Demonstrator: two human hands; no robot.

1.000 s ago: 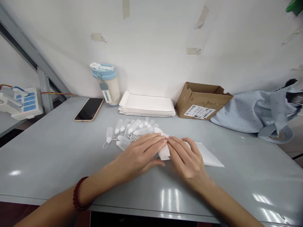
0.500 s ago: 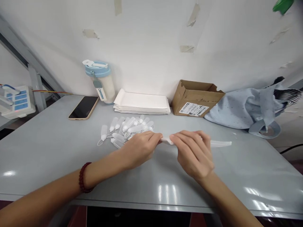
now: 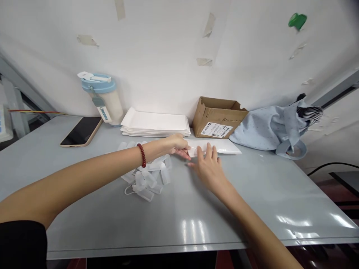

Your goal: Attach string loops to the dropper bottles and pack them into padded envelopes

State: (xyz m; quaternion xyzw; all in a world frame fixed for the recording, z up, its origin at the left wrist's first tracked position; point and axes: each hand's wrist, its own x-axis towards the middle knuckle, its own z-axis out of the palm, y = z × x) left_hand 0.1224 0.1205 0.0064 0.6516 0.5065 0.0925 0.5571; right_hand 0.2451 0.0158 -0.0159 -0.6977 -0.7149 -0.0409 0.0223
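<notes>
A slim white padded envelope (image 3: 228,146) lies flat in front of the cardboard box, its surface catching the light. My left hand (image 3: 178,145) pinches its left end; the wrist wears a dark red bead bracelet. Spread fingers of my right hand (image 3: 209,164) rest on or just over the envelope's near side. Under and beside my left forearm is a loose pile of small translucent plastic bottles (image 3: 151,175), several with thin loops, partly hidden by the arm.
A stack of white envelopes (image 3: 155,122) lies against the wall, between a blue-lidded tumbler (image 3: 105,99) and an open cardboard box (image 3: 218,116). A phone (image 3: 81,131) is at the left, a light blue cloth bag (image 3: 263,127) at the right.
The envelope, earlier held edge-on between both hands, now lies flat farther back. My right hand's fingers have opened out. My left arm now reaches across the bottles, and the view has shifted right.
</notes>
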